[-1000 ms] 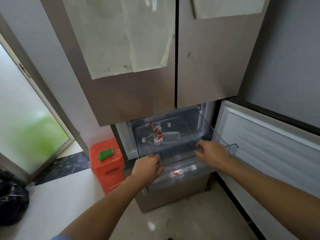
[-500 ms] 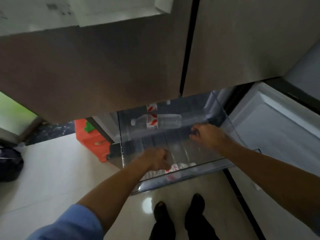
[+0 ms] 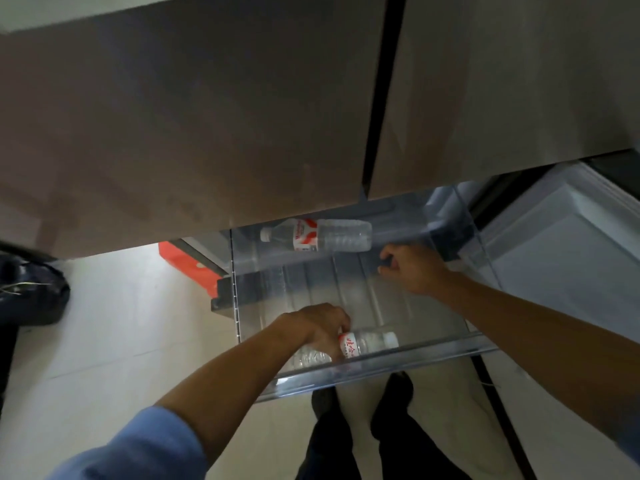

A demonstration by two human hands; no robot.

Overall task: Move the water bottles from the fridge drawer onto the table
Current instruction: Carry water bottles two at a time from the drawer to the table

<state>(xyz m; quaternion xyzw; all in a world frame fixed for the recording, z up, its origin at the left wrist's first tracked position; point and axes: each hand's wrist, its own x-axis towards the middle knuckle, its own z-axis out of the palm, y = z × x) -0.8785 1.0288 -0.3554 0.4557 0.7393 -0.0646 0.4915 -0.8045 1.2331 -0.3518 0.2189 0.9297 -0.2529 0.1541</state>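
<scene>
Left hand (image 3: 318, 327) grasped the near bottle (image 3: 369, 342), lower centre, in the drawer (image 3: 381, 362); right hand (image 3: 414, 268) clenched, empty, just beside the far bottle (image 3: 332, 234) mid-frame.

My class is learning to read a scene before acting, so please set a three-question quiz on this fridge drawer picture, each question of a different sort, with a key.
1. Multiple choice: which hand grips the near bottle at the front of the drawer? A, the left hand; B, the right hand; C, both.
2. True or false: the far bottle stands upright.
3. Short answer: toward which side of the picture does the far bottle's cap point?
Key: 1, A. 2, false: it lies on its side. 3, left.
</scene>
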